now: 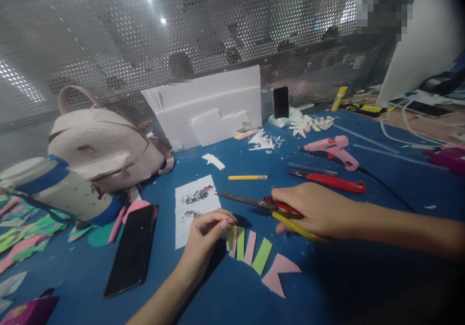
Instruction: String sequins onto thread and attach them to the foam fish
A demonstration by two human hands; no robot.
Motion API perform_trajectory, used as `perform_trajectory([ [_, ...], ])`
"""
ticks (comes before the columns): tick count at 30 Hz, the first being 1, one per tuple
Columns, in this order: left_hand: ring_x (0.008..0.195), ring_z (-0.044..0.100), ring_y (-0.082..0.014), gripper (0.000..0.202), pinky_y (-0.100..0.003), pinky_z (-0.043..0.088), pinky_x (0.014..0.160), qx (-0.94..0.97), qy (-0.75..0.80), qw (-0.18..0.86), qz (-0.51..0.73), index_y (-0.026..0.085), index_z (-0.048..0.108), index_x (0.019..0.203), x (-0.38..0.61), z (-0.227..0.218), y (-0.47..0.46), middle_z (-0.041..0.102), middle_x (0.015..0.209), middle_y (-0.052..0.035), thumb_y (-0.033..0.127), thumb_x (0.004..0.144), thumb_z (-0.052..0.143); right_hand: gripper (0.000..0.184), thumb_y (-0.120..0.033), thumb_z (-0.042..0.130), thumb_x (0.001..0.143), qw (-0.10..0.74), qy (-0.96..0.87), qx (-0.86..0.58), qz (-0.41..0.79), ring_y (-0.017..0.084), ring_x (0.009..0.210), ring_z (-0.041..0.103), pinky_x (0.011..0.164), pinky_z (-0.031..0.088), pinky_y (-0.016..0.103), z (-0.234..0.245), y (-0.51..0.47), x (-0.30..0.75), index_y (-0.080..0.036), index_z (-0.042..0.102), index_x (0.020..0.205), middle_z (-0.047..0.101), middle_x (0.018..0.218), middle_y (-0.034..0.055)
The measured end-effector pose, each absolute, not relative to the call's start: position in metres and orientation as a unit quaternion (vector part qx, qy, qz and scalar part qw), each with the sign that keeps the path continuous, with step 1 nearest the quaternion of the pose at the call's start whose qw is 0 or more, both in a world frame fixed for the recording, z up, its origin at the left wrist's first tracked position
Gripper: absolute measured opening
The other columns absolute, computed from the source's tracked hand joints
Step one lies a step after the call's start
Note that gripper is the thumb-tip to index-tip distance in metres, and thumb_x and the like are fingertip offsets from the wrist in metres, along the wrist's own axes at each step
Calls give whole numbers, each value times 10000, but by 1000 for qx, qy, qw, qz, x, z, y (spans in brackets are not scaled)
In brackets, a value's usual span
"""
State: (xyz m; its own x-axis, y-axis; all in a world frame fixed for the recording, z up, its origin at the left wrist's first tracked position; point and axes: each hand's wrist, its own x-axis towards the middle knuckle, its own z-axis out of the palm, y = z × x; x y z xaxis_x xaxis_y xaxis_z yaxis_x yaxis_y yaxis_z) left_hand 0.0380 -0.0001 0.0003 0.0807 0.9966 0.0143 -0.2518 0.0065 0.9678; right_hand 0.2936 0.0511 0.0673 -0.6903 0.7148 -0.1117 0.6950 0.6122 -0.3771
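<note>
My right hand (316,208) grips a pair of scissors (241,199) by its red and yellow handles. The blades point left and look nearly closed. My left hand (209,233) is closed in a pinch on something too small to make out. Just beyond it lies a white sheet of paper (180,238) with colourful shiny bits (198,195) in two small heaps. Beside the left fingertips, a row of pink strips (250,247) and green strips (262,256) lies on the blue table (203,296). Right of them is a notched pink piece (278,269).
A black phone (131,252), white-and-blue bottle (61,189) and pale backpack (105,146) occupy the left. A yellow pen (247,177), red utility knife (336,182) and pink glue gun (332,147) lie beyond my hands. White boards (218,102) lean at the back.
</note>
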Motion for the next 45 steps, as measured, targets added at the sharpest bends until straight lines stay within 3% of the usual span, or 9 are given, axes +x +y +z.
perform_trajectory([
  [5, 795, 622, -161, 140, -226, 486, 740, 439, 410, 586, 544, 174, 769, 733, 39, 1, -1, 701, 797, -57, 312, 743, 784, 483, -670, 532, 833, 34, -889, -406, 209, 227, 682, 602, 509, 301, 262, 71, 52, 299, -198, 490, 930, 634, 888, 57],
  [13, 811, 572, -129, 141, -212, 468, 750, 407, 401, 596, 564, 158, 731, 763, 36, -3, 1, 634, 982, -55, 294, 798, 733, 556, -728, 490, 821, 68, -910, -401, 84, 240, 738, 601, 523, 293, 272, 61, 58, 307, -184, 542, 926, 628, 921, 73],
  [21, 780, 545, -121, 160, -194, 454, 725, 383, 399, 596, 582, 161, 701, 773, 31, -4, 4, 586, 826, -26, 316, 810, 718, 408, -600, 568, 810, 43, -890, -453, 22, 240, 722, 598, 487, 261, 258, 42, 64, 329, -195, 561, 860, 614, 880, 62],
  [25, 880, 593, -155, 221, -237, 478, 833, 365, 399, 594, 596, 171, 710, 738, 32, 7, 6, 647, 946, -42, 388, 755, 754, 298, -444, 586, 804, 55, -889, -453, 35, 252, 808, 607, 518, 344, 271, 29, 66, 341, -185, 593, 950, 606, 951, 81],
  [29, 1175, 556, -248, 272, -342, 404, 1044, 371, 394, 607, 582, 177, 733, 794, 37, 31, 1, 667, 1180, -81, 441, 812, 674, 365, -475, 558, 842, 55, -893, -442, 72, 274, 868, 602, 592, 430, 321, 31, 68, 348, -175, 591, 1048, 587, 1012, 104],
  [32, 1210, 557, -271, 334, -385, 346, 1109, 386, 383, 620, 565, 181, 738, 798, 43, 52, -2, 690, 1186, -85, 478, 856, 598, 378, -465, 564, 861, 83, -899, -421, 89, 298, 976, 580, 700, 474, 379, 42, 67, 348, -182, 595, 1109, 575, 1105, 124],
  [35, 1177, 590, -257, 361, -385, 353, 1117, 427, 339, 630, 553, 180, 739, 875, 48, 70, 0, 717, 1134, -82, 451, 918, 504, 335, -401, 545, 895, 134, -902, -387, 136, 286, 1061, 561, 861, 465, 431, 59, 61, 340, -200, 591, 1159, 575, 1179, 111],
  [39, 1145, 612, -231, 403, -356, 452, 1045, 435, 267, 641, 573, 188, 709, 1050, 54, 87, 5, 724, 1113, -70, 460, 951, 429, 519, -403, 560, 909, 162, -861, -331, 350, 257, 1179, 542, 965, 463, 406, 71, 50, 322, -277, 414, 1390, 466, 1407, 89],
  [45, 1008, 670, -237, 397, -368, 554, 894, 371, 265, 661, 596, 212, 727, 934, 62, 111, 8, 731, 1072, -39, 480, 940, 434, 777, -321, 666, 861, 181, -755, -183, 603, 195, 1395, 354, 1138, 330, 356, 63, 53, 289, -264, 228, 1502, 340, 1525, 81],
])
